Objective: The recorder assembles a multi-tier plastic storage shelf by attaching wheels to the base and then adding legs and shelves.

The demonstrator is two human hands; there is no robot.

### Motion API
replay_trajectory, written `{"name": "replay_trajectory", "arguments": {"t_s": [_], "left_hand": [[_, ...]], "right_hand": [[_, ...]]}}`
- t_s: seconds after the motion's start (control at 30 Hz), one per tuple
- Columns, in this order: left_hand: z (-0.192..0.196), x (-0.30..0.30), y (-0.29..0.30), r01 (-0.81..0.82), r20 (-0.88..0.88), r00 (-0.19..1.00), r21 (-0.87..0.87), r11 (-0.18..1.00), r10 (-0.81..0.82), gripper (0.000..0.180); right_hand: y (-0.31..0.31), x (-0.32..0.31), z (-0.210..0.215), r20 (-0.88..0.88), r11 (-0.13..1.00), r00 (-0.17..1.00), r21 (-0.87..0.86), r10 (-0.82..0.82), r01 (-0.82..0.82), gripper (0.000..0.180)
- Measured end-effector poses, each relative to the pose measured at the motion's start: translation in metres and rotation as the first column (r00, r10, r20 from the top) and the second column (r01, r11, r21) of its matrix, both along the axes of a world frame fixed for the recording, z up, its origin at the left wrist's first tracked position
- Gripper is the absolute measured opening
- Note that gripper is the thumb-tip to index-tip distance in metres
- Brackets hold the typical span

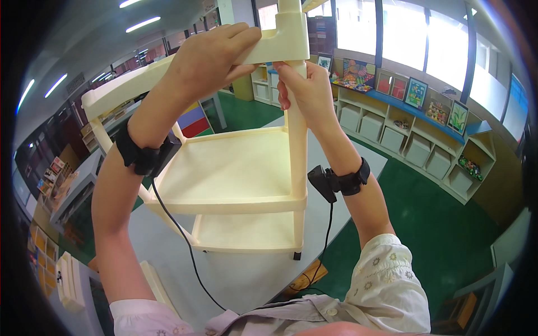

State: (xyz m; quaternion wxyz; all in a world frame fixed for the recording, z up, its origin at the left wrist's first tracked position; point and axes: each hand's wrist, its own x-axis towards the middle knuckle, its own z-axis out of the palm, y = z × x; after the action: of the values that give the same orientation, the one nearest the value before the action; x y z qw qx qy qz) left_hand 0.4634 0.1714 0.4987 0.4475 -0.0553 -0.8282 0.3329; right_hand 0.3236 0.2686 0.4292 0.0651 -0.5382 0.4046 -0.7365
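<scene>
A cream plastic tiered rack [235, 206] stands upright in front of me on a grey table. Its top tier [124, 87] is level with my hands, and two lower shelves show beneath it. My left hand [216, 53] is closed over the near rim of the top tier, close to its right corner, with the thumb underneath. Just below that corner, my right hand [309, 92] is closed around the upright post [298, 151], thumb up against the tier's underside. Part of the right fingers is hidden behind the post.
The grey table [224, 280] extends under the rack, with a cream plastic strip [159, 288] near its front left. Black cables [190, 252] hang from devices on both wrists. Low white shelving [403, 134] with bins and framed pictures lines the right wall. Another table [75, 190] stands left.
</scene>
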Motion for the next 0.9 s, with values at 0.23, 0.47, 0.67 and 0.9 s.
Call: {"name": "replay_trajectory", "arguments": {"t_s": [0.23,0.47,0.67,0.9], "left_hand": [[-0.014,-0.011,-0.001,0.051,-0.157,0.987,0.056,0.997,-0.042,0.035],[-0.027,-0.027,0.010,0.069,-0.288,0.956,0.035,0.997,-0.056,0.032],[-0.031,-0.019,0.003,-0.004,-0.435,0.901,-0.030,1.000,-0.009,0.021],[-0.022,-0.015,-0.002,0.091,-0.208,0.974,0.002,0.996,-0.089,0.028]], "right_hand": [[-0.013,-0.015,0.002,-0.083,0.515,0.563,-0.531,-0.822,0.674,0.054],[0.025,-0.006,0.072,-0.719,0.684,0.013,-0.655,-0.695,0.320,0.032],[-0.001,-0.001,0.063,-0.735,0.772,0.238,-0.606,-0.635,0.190,0.026],[0.008,-0.038,0.069,-0.767,0.762,0.125,-0.578,-0.630,0.293,0.031]]}}
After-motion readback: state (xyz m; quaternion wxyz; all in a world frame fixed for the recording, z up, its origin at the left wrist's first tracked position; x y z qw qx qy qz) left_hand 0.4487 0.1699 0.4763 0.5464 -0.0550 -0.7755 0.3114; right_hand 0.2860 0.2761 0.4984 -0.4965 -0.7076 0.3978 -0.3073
